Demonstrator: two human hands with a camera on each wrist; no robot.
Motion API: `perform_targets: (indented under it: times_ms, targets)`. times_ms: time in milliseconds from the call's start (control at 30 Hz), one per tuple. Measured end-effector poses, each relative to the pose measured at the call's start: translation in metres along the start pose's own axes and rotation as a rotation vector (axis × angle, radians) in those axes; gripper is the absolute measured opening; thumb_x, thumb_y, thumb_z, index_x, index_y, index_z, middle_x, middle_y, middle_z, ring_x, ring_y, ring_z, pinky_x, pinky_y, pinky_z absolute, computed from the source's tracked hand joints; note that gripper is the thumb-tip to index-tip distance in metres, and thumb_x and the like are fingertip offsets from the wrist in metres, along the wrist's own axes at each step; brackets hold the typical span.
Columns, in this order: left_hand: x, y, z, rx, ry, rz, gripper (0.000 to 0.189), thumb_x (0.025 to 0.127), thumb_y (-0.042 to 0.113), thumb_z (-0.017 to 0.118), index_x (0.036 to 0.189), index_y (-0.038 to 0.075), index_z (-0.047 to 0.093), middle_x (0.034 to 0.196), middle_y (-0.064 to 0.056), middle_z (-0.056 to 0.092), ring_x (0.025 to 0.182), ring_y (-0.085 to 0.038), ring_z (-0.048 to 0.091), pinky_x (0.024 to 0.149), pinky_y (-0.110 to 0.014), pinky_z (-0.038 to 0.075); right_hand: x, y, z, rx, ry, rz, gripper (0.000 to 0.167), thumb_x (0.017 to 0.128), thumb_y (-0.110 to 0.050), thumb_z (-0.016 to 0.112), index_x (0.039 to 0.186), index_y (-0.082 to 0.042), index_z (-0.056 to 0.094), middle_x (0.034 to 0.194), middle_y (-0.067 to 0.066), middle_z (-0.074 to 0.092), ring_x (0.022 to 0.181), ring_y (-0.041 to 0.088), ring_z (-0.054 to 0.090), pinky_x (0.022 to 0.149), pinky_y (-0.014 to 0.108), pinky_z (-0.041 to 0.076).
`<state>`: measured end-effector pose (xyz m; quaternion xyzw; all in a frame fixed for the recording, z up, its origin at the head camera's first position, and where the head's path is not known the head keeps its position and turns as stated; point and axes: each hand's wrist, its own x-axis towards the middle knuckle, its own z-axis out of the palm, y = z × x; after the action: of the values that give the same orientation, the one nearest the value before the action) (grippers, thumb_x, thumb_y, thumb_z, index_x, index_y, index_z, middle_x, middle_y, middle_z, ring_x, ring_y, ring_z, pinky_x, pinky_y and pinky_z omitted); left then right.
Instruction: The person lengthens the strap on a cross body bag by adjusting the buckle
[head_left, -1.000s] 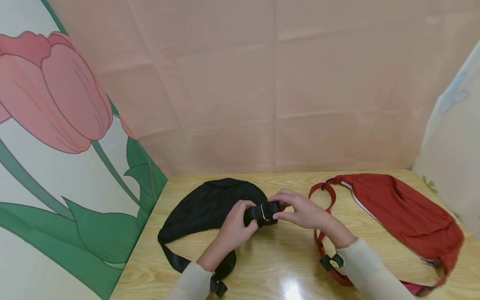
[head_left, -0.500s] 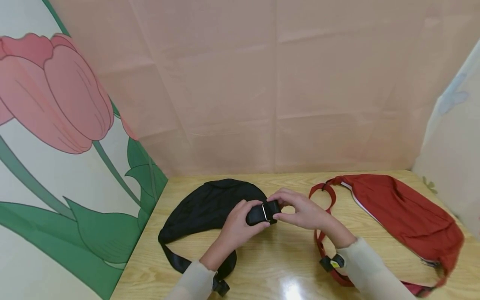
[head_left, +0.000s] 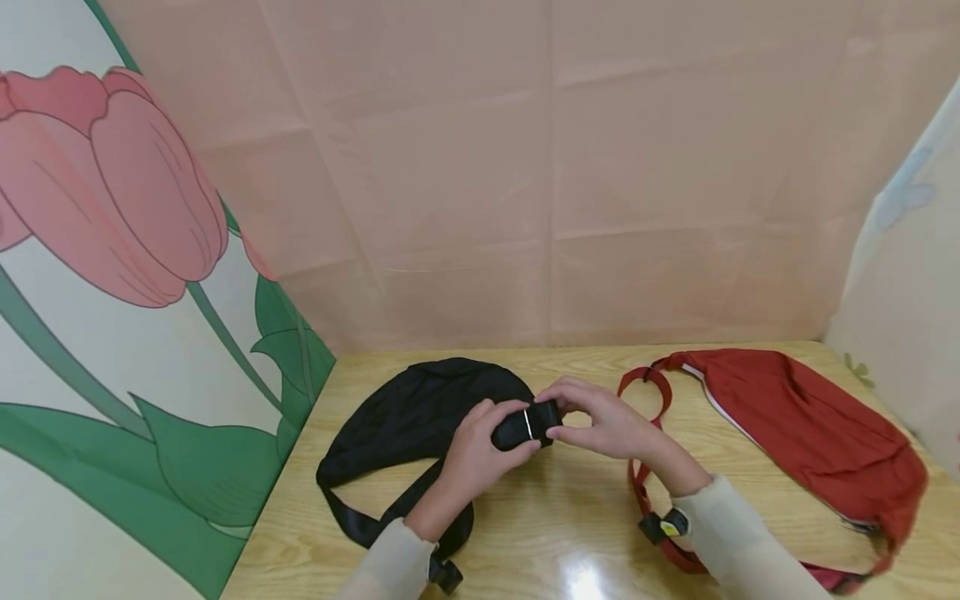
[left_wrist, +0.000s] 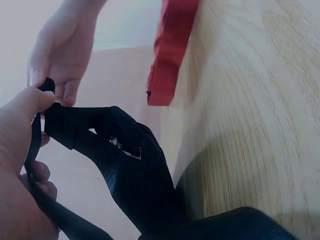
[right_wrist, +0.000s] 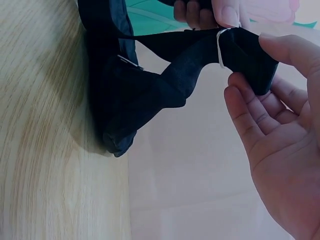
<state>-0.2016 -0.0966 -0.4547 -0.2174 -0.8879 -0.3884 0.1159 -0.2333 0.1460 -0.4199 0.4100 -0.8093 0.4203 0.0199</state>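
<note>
A black waist bag (head_left: 431,412) lies on the table, its right end lifting into the strap. My left hand (head_left: 472,454) pinches the black strap (head_left: 512,430) between thumb and fingers, just left of a thin metal strap slider (right_wrist: 220,50). On the slider's other side, my right hand (head_left: 600,421) holds the folded strap loop (right_wrist: 250,55) between thumb and fingertips. Both hands are raised over the table in front of the bag's right end. A loose length of strap runs beneath my left forearm to a black buckle (head_left: 446,575).
A red waist bag (head_left: 810,425) lies at the right, its red strap (head_left: 660,392) looped beside my right forearm. The red strap's black buckle (head_left: 663,527) sits close to my right sleeve. A pink backdrop (head_left: 555,208) stands behind the wooden table (head_left: 570,517).
My left hand has shifted slightly right, its thumb now nearer the slider. Another stretch of black strap shows beside the left wrist. My right hand has stayed nearly still.
</note>
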Motion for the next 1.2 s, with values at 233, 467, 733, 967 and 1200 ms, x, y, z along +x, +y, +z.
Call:
perform_targets:
  times_ms: [233, 467, 733, 967, 1200]
  targets:
    - [0.0009, -0.0029, -0.0015, -0.014, 0.007, 0.009, 0.048, 0.086, 0.044, 0.080, 0.129, 0.031, 0.065, 0.111, 0.004, 0.061, 0.091, -0.013, 0.054, 0.071, -0.025, 0.049, -0.0014, 0.0035, -0.0012, 0.002, 0.026, 0.018, 0.035, 0.094, -0.020, 0.075, 0.127, -0.020, 0.063, 0.119, -0.006, 0.062, 0.101, 0.011, 0.063, 0.089, 0.034, 0.055]
    - [0.0008, -0.0014, -0.0032, -0.024, -0.010, -0.032, 0.048, 0.087, 0.043, 0.079, 0.130, 0.028, 0.063, 0.121, 0.004, 0.063, 0.099, -0.014, 0.057, 0.080, -0.031, 0.051, -0.0039, 0.0050, -0.0038, 0.042, 0.031, 0.043, 0.037, 0.093, -0.014, 0.074, 0.127, -0.020, 0.059, 0.114, -0.006, 0.062, 0.099, 0.012, 0.064, 0.091, 0.040, 0.055]
    - [0.0005, -0.0017, -0.0022, -0.003, -0.053, -0.024, 0.050, 0.091, 0.045, 0.075, 0.134, 0.025, 0.060, 0.128, 0.001, 0.064, 0.109, -0.018, 0.061, 0.091, -0.039, 0.053, -0.0041, 0.0023, -0.0037, -0.019, 0.021, 0.045, 0.041, 0.094, -0.024, 0.074, 0.131, -0.014, 0.059, 0.118, -0.008, 0.062, 0.102, 0.010, 0.061, 0.090, 0.035, 0.053]
    - [-0.0002, -0.0021, -0.0024, -0.004, -0.041, 0.000, 0.050, 0.091, 0.042, 0.075, 0.135, 0.024, 0.060, 0.125, 0.000, 0.061, 0.111, -0.024, 0.063, 0.093, -0.041, 0.053, 0.0008, -0.0009, -0.0018, -0.103, 0.020, 0.008, 0.042, 0.093, -0.033, 0.075, 0.132, -0.023, 0.062, 0.119, -0.012, 0.062, 0.103, 0.008, 0.056, 0.090, 0.035, 0.052]
    - [-0.0022, -0.0007, -0.0045, 0.001, -0.036, 0.000, 0.048, 0.090, 0.040, 0.077, 0.134, 0.025, 0.061, 0.122, 0.001, 0.061, 0.104, -0.017, 0.062, 0.088, -0.036, 0.053, -0.0006, -0.0001, -0.0036, -0.142, 0.016, 0.001, 0.040, 0.092, -0.032, 0.076, 0.127, -0.017, 0.066, 0.115, -0.012, 0.062, 0.101, 0.008, 0.056, 0.089, 0.033, 0.053]
